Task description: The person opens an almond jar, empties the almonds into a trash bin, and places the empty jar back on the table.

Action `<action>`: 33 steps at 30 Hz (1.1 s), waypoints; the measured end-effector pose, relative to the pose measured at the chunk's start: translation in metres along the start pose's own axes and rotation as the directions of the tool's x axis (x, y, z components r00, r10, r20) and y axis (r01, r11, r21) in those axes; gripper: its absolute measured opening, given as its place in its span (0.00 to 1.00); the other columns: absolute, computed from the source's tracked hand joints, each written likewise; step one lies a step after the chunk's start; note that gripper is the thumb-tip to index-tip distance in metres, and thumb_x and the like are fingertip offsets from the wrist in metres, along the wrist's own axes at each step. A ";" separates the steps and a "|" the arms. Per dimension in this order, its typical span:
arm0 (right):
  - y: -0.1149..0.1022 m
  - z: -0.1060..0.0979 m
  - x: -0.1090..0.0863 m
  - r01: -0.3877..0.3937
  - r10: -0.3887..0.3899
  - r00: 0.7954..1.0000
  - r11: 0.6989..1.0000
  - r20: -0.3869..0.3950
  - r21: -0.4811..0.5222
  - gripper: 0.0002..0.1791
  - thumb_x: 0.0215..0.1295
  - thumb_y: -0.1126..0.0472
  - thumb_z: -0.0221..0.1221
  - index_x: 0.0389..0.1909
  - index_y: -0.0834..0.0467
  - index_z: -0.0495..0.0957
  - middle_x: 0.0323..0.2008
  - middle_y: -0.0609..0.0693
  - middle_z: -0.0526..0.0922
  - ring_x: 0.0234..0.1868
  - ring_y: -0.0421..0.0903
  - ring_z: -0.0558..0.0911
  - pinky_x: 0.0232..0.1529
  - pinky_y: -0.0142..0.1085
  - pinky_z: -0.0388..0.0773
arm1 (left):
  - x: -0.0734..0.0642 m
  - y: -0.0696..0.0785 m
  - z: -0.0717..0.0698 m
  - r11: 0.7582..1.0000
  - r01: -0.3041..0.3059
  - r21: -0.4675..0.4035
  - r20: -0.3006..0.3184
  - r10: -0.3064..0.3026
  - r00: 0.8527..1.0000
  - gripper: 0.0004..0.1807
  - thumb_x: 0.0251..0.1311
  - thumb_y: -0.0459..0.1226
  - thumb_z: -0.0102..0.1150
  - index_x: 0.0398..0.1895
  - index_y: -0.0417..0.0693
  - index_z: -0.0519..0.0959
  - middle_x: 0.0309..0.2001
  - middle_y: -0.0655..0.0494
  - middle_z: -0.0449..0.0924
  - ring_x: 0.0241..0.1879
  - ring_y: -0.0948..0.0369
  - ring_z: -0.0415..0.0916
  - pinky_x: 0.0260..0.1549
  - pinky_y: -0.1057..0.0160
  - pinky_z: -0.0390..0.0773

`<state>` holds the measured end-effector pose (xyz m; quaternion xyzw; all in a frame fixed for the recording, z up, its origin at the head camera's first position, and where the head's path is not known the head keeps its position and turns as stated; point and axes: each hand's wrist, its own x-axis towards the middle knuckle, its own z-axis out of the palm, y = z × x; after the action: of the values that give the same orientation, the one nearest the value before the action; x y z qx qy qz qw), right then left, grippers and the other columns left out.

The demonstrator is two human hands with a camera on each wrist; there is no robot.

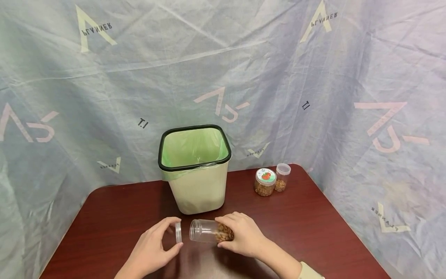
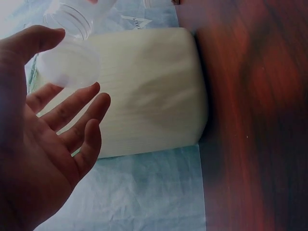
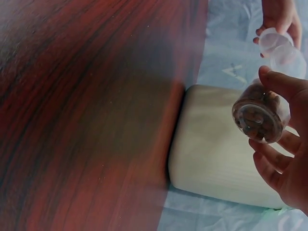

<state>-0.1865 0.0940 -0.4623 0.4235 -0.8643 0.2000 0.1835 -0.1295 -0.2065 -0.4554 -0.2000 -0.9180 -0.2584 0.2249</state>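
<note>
In the head view my left hand (image 1: 152, 246) pinches a clear screw lid (image 1: 178, 232) between thumb and fingers, held on edge. Facing it across a small gap is the open mouth of a clear plastic jar (image 1: 205, 231), tipped onto its side. My right hand (image 1: 242, 234) grips this jar round its base end, where small brown pieces (image 1: 224, 233) have gathered. The left wrist view shows the translucent lid (image 2: 70, 65) below the jar's threaded neck (image 2: 72, 19). From the right wrist, the jar's round bottom (image 3: 257, 120) faces the camera, with brown pieces behind it.
Behind the hands stands a cream trash bin (image 1: 198, 190) with a black rim and green liner. At the back right are a squat jar (image 1: 265, 182) with a tomato-printed lid and a taller white-lidded jar (image 1: 283, 177). Printed grey cloth (image 1: 195, 77) surrounds the dark red table (image 1: 306, 228).
</note>
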 end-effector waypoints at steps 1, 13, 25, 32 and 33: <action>0.000 0.000 0.000 0.000 0.000 1.000 1.000 0.000 0.003 0.38 0.40 0.43 0.76 0.56 0.49 0.78 0.44 0.39 0.82 0.41 0.37 0.78 0.46 0.37 0.75 | -0.001 0.000 0.000 1.000 0.015 -0.002 0.000 -0.015 1.000 0.34 0.37 0.44 0.77 0.52 0.67 0.73 0.38 0.80 0.72 0.35 0.74 0.72 0.32 0.66 0.74; 0.003 0.001 -0.003 0.005 -0.005 1.000 1.000 -0.015 0.025 0.38 0.40 0.44 0.76 0.56 0.49 0.78 0.44 0.39 0.82 0.42 0.36 0.78 0.45 0.36 0.75 | -0.007 -0.007 -0.004 0.987 0.124 0.106 0.015 -0.126 0.992 0.37 0.35 0.42 0.75 0.56 0.63 0.75 0.44 0.70 0.80 0.35 0.67 0.78 0.28 0.60 0.75; 0.005 0.003 -0.005 -0.007 0.007 1.000 0.999 -0.013 0.037 0.38 0.40 0.43 0.76 0.55 0.50 0.78 0.45 0.40 0.82 0.42 0.36 0.78 0.46 0.36 0.75 | -0.002 -0.031 -0.021 0.979 0.160 0.123 0.031 -0.165 0.986 0.33 0.33 0.43 0.78 0.49 0.61 0.75 0.40 0.71 0.77 0.35 0.68 0.75 0.28 0.58 0.75; 0.009 0.003 -0.007 -0.008 0.009 1.000 0.999 -0.015 0.042 0.38 0.40 0.43 0.76 0.55 0.50 0.79 0.45 0.40 0.82 0.43 0.36 0.79 0.47 0.36 0.75 | 0.003 -0.044 -0.031 0.969 0.169 0.181 -0.008 -0.170 0.985 0.32 0.32 0.49 0.81 0.45 0.53 0.77 0.38 0.64 0.71 0.35 0.65 0.69 0.27 0.59 0.72; 0.010 0.003 -0.007 -0.007 0.008 1.000 0.999 -0.015 0.039 0.38 0.40 0.43 0.76 0.55 0.50 0.79 0.45 0.40 0.82 0.43 0.36 0.79 0.47 0.36 0.75 | 0.004 -0.045 -0.033 0.966 0.185 0.183 -0.004 -0.188 0.982 0.32 0.33 0.49 0.81 0.45 0.53 0.77 0.37 0.63 0.71 0.34 0.65 0.68 0.26 0.60 0.71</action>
<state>-0.1906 0.1026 -0.4703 0.4221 -0.8604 0.2208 0.1810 -0.1446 -0.2592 -0.4456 -0.0931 -0.9540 -0.1918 0.2108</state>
